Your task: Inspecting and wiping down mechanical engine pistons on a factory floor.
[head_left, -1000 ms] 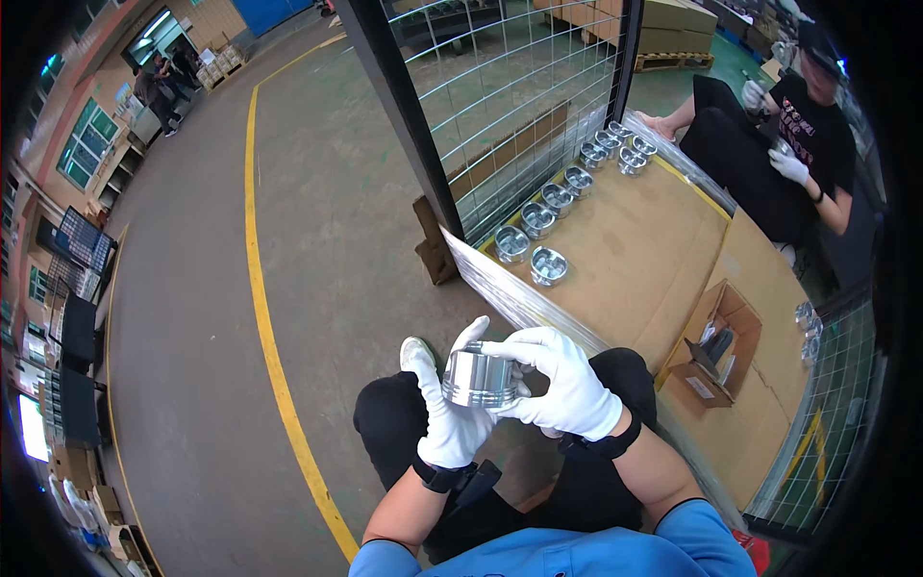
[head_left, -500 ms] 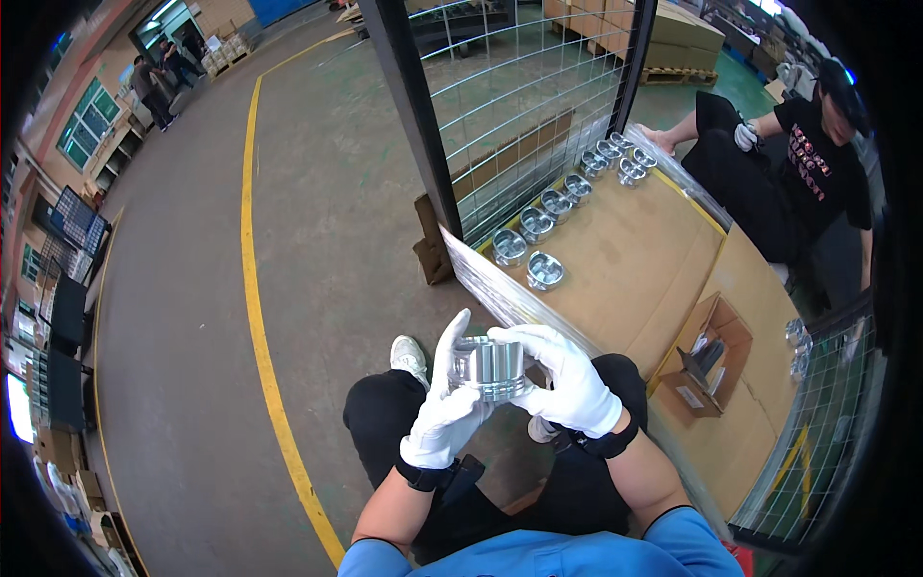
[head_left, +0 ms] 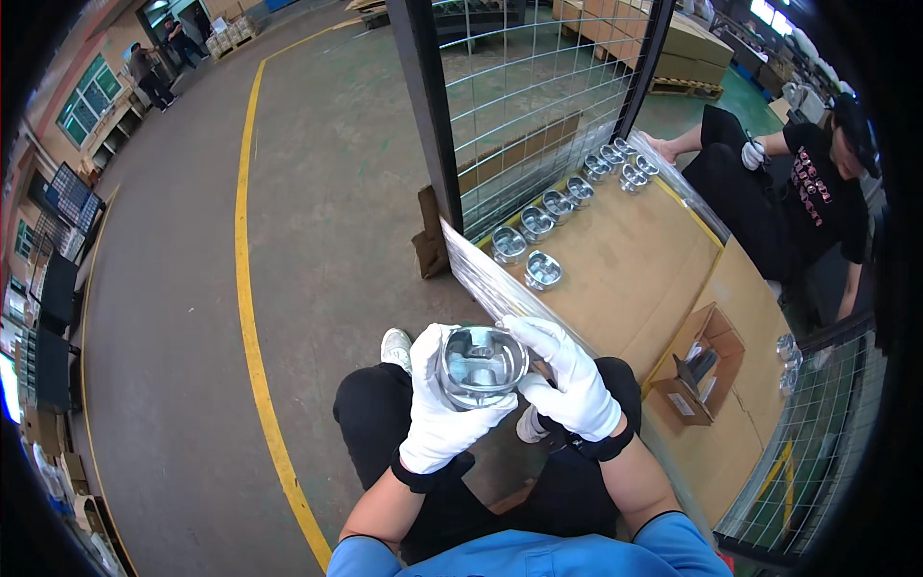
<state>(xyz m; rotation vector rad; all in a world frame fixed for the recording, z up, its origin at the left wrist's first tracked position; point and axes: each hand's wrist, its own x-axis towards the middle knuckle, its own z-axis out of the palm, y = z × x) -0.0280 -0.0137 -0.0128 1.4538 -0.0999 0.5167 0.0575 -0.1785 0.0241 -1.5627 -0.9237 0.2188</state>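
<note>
Silvery metal piston (head_left: pixel 481 367), one, held up in front of the knees, hollow end facing upward toward the head. Grasped in the left hand (head_left: pixel 444 412), white-gloved, palm and fingers cupped under and around the left side. At the right edge, the right hand (head_left: pixel 569 380), also white-gloved, thumb and fingers bent; cannot tell whether gripping or only touching. Below, two white shoes (head_left: pixel 395 348), one left, one right.

Farther off to the right, ten more pistons (head_left: pixel 543 270) on a brown cardboard sheet (head_left: pixel 639 255): seven in a row along one far wire mesh panel (head_left: pixel 538 82), three beside that row, one near and two far. Nearer on the right, one small cardboard box (head_left: pixel 688 408) with dark objects (head_left: pixel 700 363) inside, too jumbled to count. Toward the far right, a small cluster of pistons (head_left: pixel 788 361), overlapping, number unclear. Beyond, one seated co-worker (head_left: pixel 812 192) in black. Far left, two people (head_left: pixel 144 75). On the floor to the left, two yellow lines (head_left: pixel 245 298).
</note>
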